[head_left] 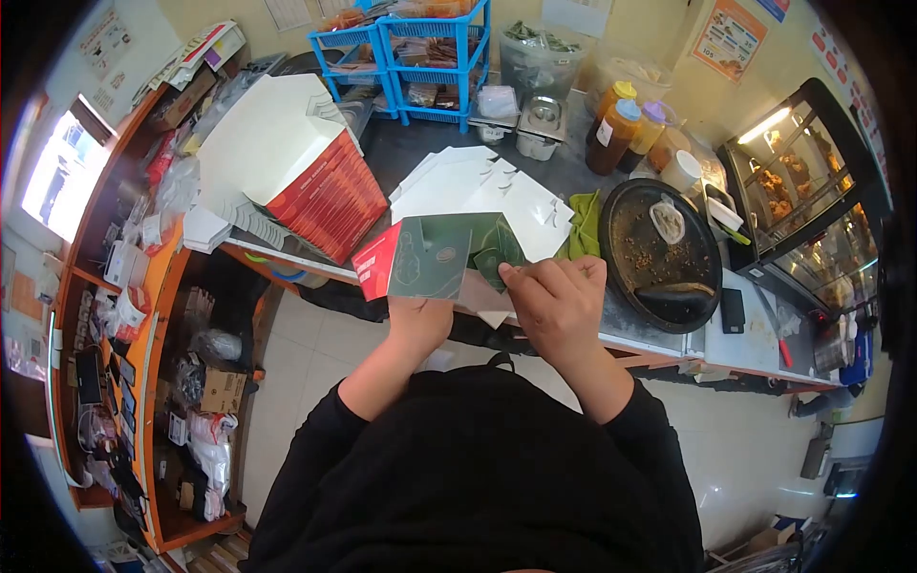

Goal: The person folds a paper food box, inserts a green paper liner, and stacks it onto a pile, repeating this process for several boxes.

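Observation:
A green and red carton (432, 256), partly folded, is held in front of my body. My left hand (420, 323) is under its lower edge, with the fingers hidden behind the card. At its right end my right hand (559, 298) pinches a green flap between thumb and fingers. Just beyond the carton, flat white cartons (478, 191) lie overlapping on the dark counter (411, 141). To the left stands a stack of red and white cartons (330, 196), nested and opened out.
A round black tray (664, 256) with crumbs sits to the right, beside a green cloth (585, 225). Sauce bottles (613, 134), metal containers (542, 126) and blue baskets (430, 72) line the back. A glass food cabinet (802, 181) stands far right, orange shelving (143, 382) left.

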A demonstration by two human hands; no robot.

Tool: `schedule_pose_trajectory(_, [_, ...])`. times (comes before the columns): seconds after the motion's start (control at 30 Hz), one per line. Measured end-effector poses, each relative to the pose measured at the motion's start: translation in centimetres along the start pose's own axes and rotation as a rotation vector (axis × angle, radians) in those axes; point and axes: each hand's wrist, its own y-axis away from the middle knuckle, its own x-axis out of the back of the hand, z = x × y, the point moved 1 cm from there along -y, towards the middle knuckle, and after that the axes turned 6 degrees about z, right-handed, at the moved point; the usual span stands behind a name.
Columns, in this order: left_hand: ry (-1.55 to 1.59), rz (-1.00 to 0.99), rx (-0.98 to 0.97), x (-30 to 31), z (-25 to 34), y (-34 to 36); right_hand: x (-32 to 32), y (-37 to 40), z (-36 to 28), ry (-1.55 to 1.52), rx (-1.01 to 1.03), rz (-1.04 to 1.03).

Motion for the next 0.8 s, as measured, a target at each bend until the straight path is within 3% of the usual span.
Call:
schedule_pose_trajectory(0.03, [0.022, -0.024, 0.054, 0.2, 0.2, -0.1, 0.2, -0.2, -0.2, -0.02, -0.027, -0.02])
schedule_pose_trajectory(0.13, [-0.108, -0.145, -0.234, -0.6, 0.8, 0.0, 0.6, -0.2, -0.5, -0.102, -0.132, -0.067])
schedule_pose_trajectory(0.2, [-0.156, -0.135, -0.328, -1.4, 0.2, 0.3, 0.2, 0.2, -0.3, -0.195, -0.225, -0.065])
schedule_pose_trajectory(0.33, [-0.001, -0.15, -0.105, -1.1, -1.3, 0.9, 0.0, -0.1, -1.7, -0.355, -0.318, -0.147])
schedule_pose_trajectory(0.37, [0.068, -0.161, -0.222, -1.1, -1.3, 0.4, -0.1, -0.2, -1.6, -0.418, -0.321, -0.193])
schedule_pose_trajectory(0.43, [0.136, -0.285, 0.234, -0.5, -1.7, 0.6, 0.1, -0.2, -1.3, -0.528, -0.313, -0.38])
schedule_pose_trajectory(0.47, [0.17, -0.344, 0.459, -0.4, -1.8, 0.7, 0.0, -0.1, -0.9, -0.63, -0.447, -0.32])
schedule_pose_trajectory(0.53, [0.067, -0.337, 0.275, -0.4, -1.1, -0.1, -0.2, 0.4, 0.0, -0.826, -0.72, -0.192])
schedule_pose_trajectory(0.57, [-0.032, -0.372, 0.17, 0.1, -0.8, -0.6, 0.3, -0.4, 0.8, -0.576, -0.447, 0.007])
schedule_pose_trajectory(0.6, [-0.129, -0.406, 0.067, 0.4, 0.0, -1.2, 0.8, -1.5, 1.1, -0.535, -0.388, 0.033])
schedule_pose_trajectory(0.63, [-0.156, -0.554, 0.495, 0.6, 2.3, -2.1, 1.5, -2.9, 1.4, -0.493, -0.327, 0.058])
schedule_pose_trajectory(0.73, [-0.307, -0.632, -0.088, 0.1, 0.2, -1.2, 1.4, -4.3, 2.8, -0.385, -0.104, -0.121])
schedule_pose_trajectory(0.8, [-0.267, -0.676, -0.04, -0.1, 0.2, -1.2, 1.3, -3.8, 3.6, -0.451, -0.074, -0.319])
